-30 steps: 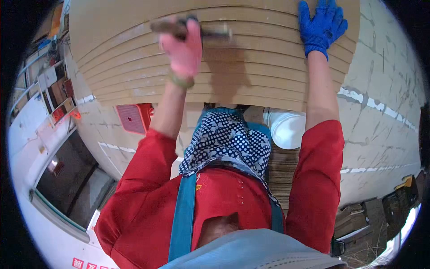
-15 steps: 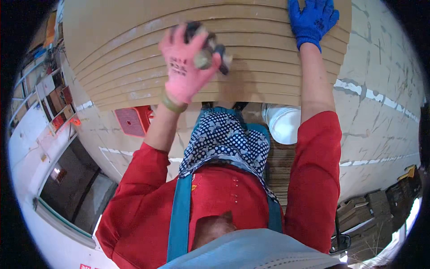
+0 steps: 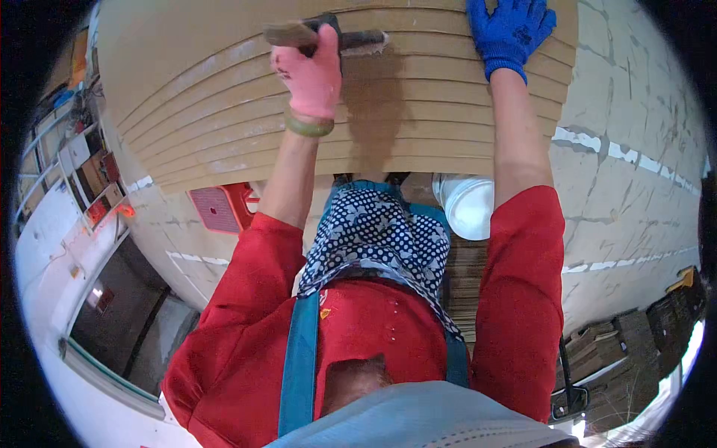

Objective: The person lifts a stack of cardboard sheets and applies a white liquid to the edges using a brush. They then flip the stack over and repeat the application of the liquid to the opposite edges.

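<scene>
a workshop or small packaging plant. a big fanned stack of cardboard sheets [image 3: 224, 112] fills the far side, and more flattened cardboard [image 3: 620, 358] is piled at near right. the floor [image 3: 635, 187] is bare, cracked concrete with painted white lines. a white bucket [image 3: 467, 205], a red plastic stool [image 3: 216, 209] and cluttered shelves [image 3: 82, 164] at left suit it.

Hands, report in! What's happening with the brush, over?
Left hand shut on brush, bristles on cardboard sheets. Right hand flat on the stack. Nothing blocking the brush.
</scene>
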